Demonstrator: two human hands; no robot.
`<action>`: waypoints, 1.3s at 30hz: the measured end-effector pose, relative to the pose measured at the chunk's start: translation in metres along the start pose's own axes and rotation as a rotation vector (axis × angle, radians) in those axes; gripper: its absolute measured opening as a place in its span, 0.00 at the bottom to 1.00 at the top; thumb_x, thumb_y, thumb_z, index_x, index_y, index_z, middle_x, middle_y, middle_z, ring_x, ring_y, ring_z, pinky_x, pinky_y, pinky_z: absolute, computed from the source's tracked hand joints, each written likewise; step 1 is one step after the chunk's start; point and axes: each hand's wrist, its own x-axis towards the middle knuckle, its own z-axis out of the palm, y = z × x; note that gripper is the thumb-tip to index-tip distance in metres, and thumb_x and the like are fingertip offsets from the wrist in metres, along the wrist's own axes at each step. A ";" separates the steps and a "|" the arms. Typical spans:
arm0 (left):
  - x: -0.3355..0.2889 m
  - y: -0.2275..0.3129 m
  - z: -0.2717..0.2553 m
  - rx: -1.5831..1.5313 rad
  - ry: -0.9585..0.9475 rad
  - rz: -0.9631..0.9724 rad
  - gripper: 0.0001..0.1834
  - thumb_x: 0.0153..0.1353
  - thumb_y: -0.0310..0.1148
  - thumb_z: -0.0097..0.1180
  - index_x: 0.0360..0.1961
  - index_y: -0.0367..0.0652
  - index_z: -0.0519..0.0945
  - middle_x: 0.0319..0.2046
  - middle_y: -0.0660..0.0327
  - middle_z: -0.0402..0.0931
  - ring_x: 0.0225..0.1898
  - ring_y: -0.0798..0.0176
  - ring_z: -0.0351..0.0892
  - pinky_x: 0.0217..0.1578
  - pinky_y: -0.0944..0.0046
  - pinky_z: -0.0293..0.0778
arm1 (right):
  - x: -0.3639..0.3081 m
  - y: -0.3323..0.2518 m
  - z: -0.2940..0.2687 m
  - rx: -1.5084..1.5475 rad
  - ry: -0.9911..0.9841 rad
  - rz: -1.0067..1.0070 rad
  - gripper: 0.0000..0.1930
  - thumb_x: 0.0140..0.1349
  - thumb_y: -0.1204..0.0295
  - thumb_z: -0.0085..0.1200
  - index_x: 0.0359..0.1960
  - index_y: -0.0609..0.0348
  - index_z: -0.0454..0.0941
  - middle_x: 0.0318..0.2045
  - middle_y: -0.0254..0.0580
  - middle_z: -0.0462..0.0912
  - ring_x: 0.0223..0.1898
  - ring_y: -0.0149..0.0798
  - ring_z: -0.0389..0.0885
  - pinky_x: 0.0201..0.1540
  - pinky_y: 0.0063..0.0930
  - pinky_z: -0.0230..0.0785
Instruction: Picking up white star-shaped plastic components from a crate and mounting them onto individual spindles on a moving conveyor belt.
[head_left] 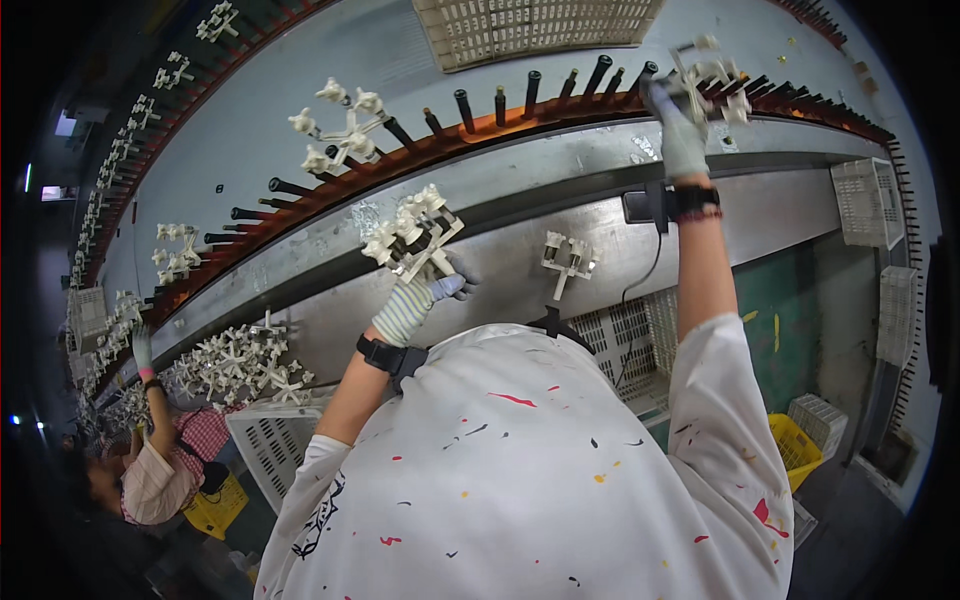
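Note:
My left hand, in a striped glove, is closed around the stem of a white branched plastic rack with knobbed tips, held above the metal ledge. My right hand, gloved too, reaches far right to the row of upright pegs, its fingers at the edge of a second white rack. Its grip is partly hidden and blurred, but the fingers look closed on that rack. Another such rack lies on the ledge between my arms. One more rack sits on the pegs to the left.
Black pegs line a curved orange-lit track. Behind it stands a beige crate. A heap of white racks lies at left, where a co-worker reaches to the line. Crates and a yellow basket are at right.

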 end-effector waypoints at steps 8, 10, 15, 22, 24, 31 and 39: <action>-0.007 -0.014 0.003 0.025 0.116 0.008 0.12 0.54 0.34 0.57 0.36 0.40 0.71 0.36 0.52 0.76 0.36 0.62 0.77 0.35 0.66 0.74 | 0.037 0.041 0.061 -0.668 0.104 -0.243 0.25 0.53 0.50 0.52 0.32 0.67 0.76 0.27 0.51 0.80 0.30 0.50 0.77 0.33 0.33 0.68; -0.014 -0.018 0.000 0.007 0.154 -0.045 0.11 0.56 0.33 0.54 0.37 0.39 0.71 0.36 0.52 0.76 0.35 0.63 0.76 0.36 0.66 0.74 | 0.034 0.043 0.072 -0.544 -0.038 -0.210 0.26 0.53 0.48 0.51 0.34 0.64 0.76 0.30 0.52 0.79 0.34 0.51 0.77 0.36 0.34 0.67; -0.023 -0.030 -0.010 0.011 0.237 -0.111 0.12 0.57 0.33 0.53 0.39 0.38 0.71 0.36 0.53 0.76 0.35 0.64 0.76 0.36 0.68 0.73 | 0.015 0.052 0.090 -0.647 -0.077 -0.020 0.16 0.49 0.64 0.55 0.34 0.66 0.73 0.28 0.58 0.77 0.34 0.55 0.75 0.37 0.37 0.67; -0.022 -0.040 -0.023 0.048 0.324 -0.137 0.10 0.58 0.30 0.51 0.40 0.38 0.70 0.37 0.52 0.76 0.36 0.62 0.77 0.36 0.67 0.74 | -0.148 0.086 0.002 -0.947 -0.601 0.340 0.20 0.60 0.56 0.38 0.34 0.60 0.75 0.31 0.59 0.77 0.34 0.58 0.75 0.37 0.47 0.66; -0.018 -0.041 -0.025 0.048 0.322 -0.187 0.09 0.58 0.29 0.50 0.40 0.38 0.70 0.37 0.51 0.76 0.36 0.60 0.78 0.35 0.66 0.75 | -0.211 0.105 -0.014 -0.857 -0.649 0.473 0.17 0.57 0.58 0.45 0.32 0.61 0.76 0.25 0.58 0.77 0.30 0.53 0.77 0.33 0.39 0.68; 0.003 -0.030 -0.024 0.107 0.200 -0.184 0.07 0.56 0.29 0.53 0.35 0.41 0.71 0.35 0.53 0.77 0.35 0.62 0.78 0.33 0.68 0.75 | -0.241 0.177 0.016 -0.078 -0.532 0.959 0.13 0.56 0.65 0.52 0.37 0.62 0.73 0.30 0.39 0.79 0.33 0.37 0.78 0.32 0.26 0.68; 0.015 -0.038 -0.022 0.088 0.248 -0.181 0.07 0.56 0.29 0.53 0.35 0.42 0.72 0.35 0.54 0.77 0.35 0.63 0.77 0.34 0.68 0.74 | -0.127 0.086 -0.010 0.490 -0.184 0.502 0.09 0.57 0.69 0.53 0.37 0.55 0.71 0.29 0.34 0.74 0.31 0.29 0.74 0.30 0.18 0.68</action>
